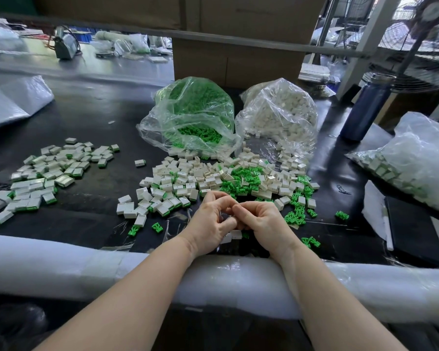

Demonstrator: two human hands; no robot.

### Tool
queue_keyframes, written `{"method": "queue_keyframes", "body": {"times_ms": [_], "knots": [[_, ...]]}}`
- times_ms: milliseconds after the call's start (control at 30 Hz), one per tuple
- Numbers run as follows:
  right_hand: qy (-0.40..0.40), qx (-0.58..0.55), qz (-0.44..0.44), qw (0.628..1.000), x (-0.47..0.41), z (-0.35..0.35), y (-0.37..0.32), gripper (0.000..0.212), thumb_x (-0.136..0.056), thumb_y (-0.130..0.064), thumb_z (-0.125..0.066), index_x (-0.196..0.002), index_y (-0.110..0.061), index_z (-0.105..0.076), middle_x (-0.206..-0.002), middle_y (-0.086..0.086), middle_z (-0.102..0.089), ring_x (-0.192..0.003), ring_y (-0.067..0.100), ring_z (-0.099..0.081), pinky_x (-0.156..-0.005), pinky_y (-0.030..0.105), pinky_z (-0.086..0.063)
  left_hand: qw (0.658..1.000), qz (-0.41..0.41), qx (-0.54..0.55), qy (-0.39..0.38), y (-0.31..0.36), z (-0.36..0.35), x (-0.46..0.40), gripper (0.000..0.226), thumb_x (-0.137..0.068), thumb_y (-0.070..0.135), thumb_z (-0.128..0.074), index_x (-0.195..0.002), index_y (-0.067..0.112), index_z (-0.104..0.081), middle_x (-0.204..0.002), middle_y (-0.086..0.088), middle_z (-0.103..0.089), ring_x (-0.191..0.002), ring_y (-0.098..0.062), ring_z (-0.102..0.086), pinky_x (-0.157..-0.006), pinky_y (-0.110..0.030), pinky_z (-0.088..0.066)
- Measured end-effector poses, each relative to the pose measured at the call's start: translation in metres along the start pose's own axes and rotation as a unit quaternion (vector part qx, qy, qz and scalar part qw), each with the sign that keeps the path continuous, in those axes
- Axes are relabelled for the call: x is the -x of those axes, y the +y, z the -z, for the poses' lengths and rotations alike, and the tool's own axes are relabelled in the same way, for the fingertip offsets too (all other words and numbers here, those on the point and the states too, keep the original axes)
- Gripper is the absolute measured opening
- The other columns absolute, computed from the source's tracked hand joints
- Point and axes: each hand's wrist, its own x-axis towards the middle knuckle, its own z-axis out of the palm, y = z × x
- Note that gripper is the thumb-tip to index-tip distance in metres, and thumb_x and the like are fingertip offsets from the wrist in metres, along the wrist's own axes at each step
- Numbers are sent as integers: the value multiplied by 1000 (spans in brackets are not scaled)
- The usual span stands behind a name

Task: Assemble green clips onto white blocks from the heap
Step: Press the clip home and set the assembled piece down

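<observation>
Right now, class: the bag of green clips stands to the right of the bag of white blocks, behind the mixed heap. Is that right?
Not quite. The head view shows the bag of green clips to the left of the bag of white blocks, not the right. Both do stand behind the mixed heap.

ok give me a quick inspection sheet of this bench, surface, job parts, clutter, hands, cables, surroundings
surface: black bench top with a white foam-wrapped front edge.
job's things: mixed heap of white blocks and green clips at centre; clear bag of green clips; clear bag of white blocks; pile of assembled blocks at left.
clutter: blue bottle and bag of parts at right; loose green clips near the hands.
grippers: left hand and right hand meet over the bench, fingers curled together; what they hold is hidden.
cables: nothing seen on the bench.
surroundings: cardboard boxes behind, fan at right.
</observation>
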Motion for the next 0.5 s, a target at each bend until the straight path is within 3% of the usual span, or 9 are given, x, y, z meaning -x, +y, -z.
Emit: {"method": "queue_keyframes", "body": {"times_ms": [333,500], "knots": [[7,10,-6,1000,1,0,-1,19,-91,-14,-57,-82,-6,-72,-73,16,-63,-68,22,-53,-62,27,-45,1000,-12,-6,-9,-6,-3,-3,31,-84,1,-57,-77,31,-53,-108,0,-37,-81,-7,-47,-72,-6,-41],[13,2,-5,1000,0,0,0,19,-91,-14,-57,-79,-7,-71,-75,21,-63,-72,29,-54,-74,49,-47,1000,-16,-22,-5,-8,-3,-3,29,-83,2,-57,-79,31,-53,-109,-1,-38,-91,-11,-48,-77,-8,-41]]}}
